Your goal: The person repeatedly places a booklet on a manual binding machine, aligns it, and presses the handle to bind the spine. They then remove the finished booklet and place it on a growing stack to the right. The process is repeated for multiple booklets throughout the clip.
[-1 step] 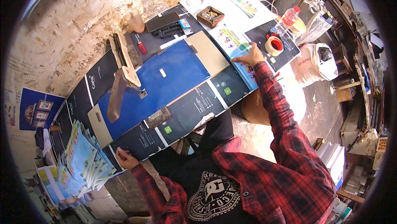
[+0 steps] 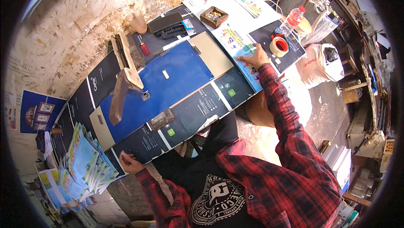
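Observation:
My right hand (image 2: 257, 57) rests on light-blue printed booklets (image 2: 247, 69) at the right part of the table, thumb and forefinger spread over the top one. My left hand (image 2: 131, 162) is at the near left edge of the table, fingers loosely curled, with nothing visible in them. Beside it stands a fanned stack of printed booklets (image 2: 86, 160). Between my hands a blue board (image 2: 176, 72) lies on the dark table covering (image 2: 195, 106). A long-arm stapler-like metal device with a brown lever (image 2: 120, 97) reaches over the board.
Behind the board are a red-handled screwdriver (image 2: 144, 48), a black stapler (image 2: 173, 30), a cup (image 2: 137, 21) and a wooden box (image 2: 213, 16) of small pieces. A tape roll (image 2: 279, 46) and a red-capped bottle (image 2: 293, 19) stand at the right. A white sack (image 2: 320, 66) sits beyond.

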`<state>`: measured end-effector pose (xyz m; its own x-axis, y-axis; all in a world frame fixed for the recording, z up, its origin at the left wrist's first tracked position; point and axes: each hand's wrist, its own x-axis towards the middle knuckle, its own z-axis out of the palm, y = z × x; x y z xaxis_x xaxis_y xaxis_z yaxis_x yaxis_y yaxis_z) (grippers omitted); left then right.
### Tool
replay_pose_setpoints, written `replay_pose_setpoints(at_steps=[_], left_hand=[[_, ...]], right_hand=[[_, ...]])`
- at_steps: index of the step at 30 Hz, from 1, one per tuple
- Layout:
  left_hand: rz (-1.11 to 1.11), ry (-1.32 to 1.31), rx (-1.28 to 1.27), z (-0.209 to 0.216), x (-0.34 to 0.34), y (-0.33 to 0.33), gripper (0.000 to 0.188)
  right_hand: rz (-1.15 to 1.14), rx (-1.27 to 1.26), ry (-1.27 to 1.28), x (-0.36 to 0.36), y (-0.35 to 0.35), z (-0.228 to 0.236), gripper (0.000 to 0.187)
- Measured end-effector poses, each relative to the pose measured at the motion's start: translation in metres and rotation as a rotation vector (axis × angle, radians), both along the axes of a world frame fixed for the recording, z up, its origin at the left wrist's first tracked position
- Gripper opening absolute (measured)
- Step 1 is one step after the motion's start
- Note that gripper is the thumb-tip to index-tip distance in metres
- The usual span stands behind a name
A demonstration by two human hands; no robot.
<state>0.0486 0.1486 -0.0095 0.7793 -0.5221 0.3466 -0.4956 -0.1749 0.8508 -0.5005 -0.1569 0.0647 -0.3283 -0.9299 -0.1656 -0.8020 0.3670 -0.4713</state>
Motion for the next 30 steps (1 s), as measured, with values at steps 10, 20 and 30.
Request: replay_pose_setpoints(at_steps=[10,20,30], left_hand=[[-0.899,0.118,-0.149,0.147,-0.175,-0.083,0.076],[-0.830,0.828,0.170,0.106,-0.147,-0.044,0.051],[-0.550,1.052,0.073,0.016,-0.052,-0.141,0.037]], right_hand=[[0.544,-0.131,-0.326,0.076,0.089,0.088,0.036],[0.878,0.092,-0.476,0.136,0.116,0.079,0.028],[0.922,0.030,0.051,0.291,-0.014,0.020,0.049]])
